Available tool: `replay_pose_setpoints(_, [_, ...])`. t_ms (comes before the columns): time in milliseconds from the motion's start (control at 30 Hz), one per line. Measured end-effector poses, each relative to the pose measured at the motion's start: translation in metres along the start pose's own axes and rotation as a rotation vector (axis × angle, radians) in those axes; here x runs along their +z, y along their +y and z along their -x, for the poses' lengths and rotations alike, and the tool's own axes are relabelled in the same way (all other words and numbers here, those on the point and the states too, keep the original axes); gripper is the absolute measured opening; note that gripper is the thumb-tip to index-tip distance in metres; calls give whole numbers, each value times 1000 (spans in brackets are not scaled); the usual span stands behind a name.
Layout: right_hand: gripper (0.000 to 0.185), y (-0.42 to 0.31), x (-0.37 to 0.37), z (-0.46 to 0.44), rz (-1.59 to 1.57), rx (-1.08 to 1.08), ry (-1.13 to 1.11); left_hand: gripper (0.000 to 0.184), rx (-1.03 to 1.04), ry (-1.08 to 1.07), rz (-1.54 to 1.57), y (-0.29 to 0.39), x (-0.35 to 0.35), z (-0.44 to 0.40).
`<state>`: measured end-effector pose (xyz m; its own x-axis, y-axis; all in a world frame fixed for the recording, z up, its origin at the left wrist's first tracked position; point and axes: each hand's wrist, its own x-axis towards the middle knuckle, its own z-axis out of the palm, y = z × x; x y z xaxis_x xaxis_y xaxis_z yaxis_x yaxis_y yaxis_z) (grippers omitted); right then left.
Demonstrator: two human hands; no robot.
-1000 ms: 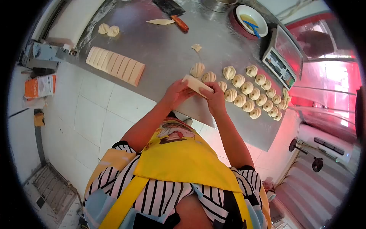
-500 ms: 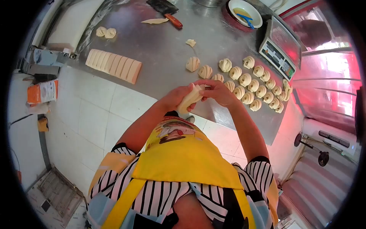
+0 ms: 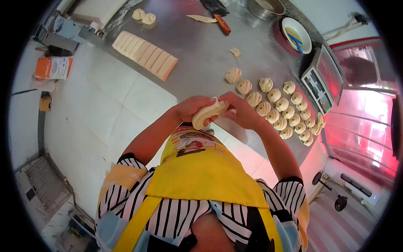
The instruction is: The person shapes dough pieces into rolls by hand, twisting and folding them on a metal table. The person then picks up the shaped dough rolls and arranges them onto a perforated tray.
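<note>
A pale piece of dough [image 3: 206, 114] is held between both hands in front of the table edge, its lower end hanging rounded. My left hand [image 3: 194, 108] wraps round it from the left, with fingertips showing beneath. At the dough's upper right end, the bent fingers of my right hand [image 3: 240, 110] grip it. Right of the hands, several twisted dough rolls [image 3: 263, 108] sit in rows on the metal table [image 3: 197, 50]. A sliced block of dough [image 3: 145, 54] lies on the table to the left.
Farther back are a cleaver with a red handle [image 3: 222, 24], a dough strip [image 3: 201, 19], a dough scrap [image 3: 235, 52] and two twisted rolls [image 3: 144, 16]. A white bowl [image 3: 309, 42] with a blue tool, a metal pan [image 3: 267, 9] and a scale [image 3: 317, 91] stand at the right.
The dough piece, first held flat and slanting between both hands, now hangs bent in my left hand. My right hand has moved to its upper end. The camera view has shifted.
</note>
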<state>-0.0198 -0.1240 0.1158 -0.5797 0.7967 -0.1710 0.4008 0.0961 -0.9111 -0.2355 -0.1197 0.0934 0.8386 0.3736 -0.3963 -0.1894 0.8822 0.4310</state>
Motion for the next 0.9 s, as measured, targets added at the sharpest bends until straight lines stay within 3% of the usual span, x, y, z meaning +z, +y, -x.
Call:
replay_pose_setpoints(133, [26,-26,2,-10,377,-76,-164,35,2,-99,-66,-2,-21,4])
replay_pose_setpoints(167, [27,-24,2,-16,483,-82,-240,33,-1,-60,-251,-3,-26,7])
replay_pose_setpoints(233, [28,29,-5,-24,706,-382,-179,29,-19,23,-621,-1,-26,19])
replay_pose_setpoints(300, [35,34,-53,-56,50,455,221,29,26,-192,-885,-2,-19,23])
replay_pose_setpoints(333, [41,54,-77,-73,-89,359,230,29,63,-294,-1030,3,-18,22])
replay_pose_setpoints(367, [47,70,-87,-80,-237,270,233,30,131,-158,-674,-3,-18,17])
replay_pose_setpoints(433, [53,50,-79,-87,-171,231,401,31,236,94,24,-15,-19,-4])
replay_pose_setpoints(467, [56,40,-73,-90,-134,215,482,31,339,123,194,-14,-21,-12])
replay_pose_setpoints(533, [63,60,-48,-73,-473,264,337,32,454,230,322,-11,-17,-25])
replay_pose_setpoints(567, [62,67,-27,-60,-331,352,195,33,516,283,386,-8,-17,-31])
replay_pose_setpoints(600, [54,35,1,-42,-590,310,195,32,553,320,340,-8,-22,-38])
replay_pose_setpoints(667, [50,31,23,-30,-806,384,275,31,605,389,241,-14,-33,-53])
replay_pose_setpoints(700, [49,32,26,-23,-918,420,317,31,574,478,24,-11,-28,-54])
replay_pose_setpoints(767, [49,36,14,-15,-824,453,366,29,509,637,-426,0,-21,-53])
replay_pose_setpoints(800, [49,35,9,-13,-778,467,392,28,482,619,-342,1,-21,-55])
replay_pose_setpoints(900, [49,22,9,10,-52,-34,417,27,350,530,-116,0,-21,-68])
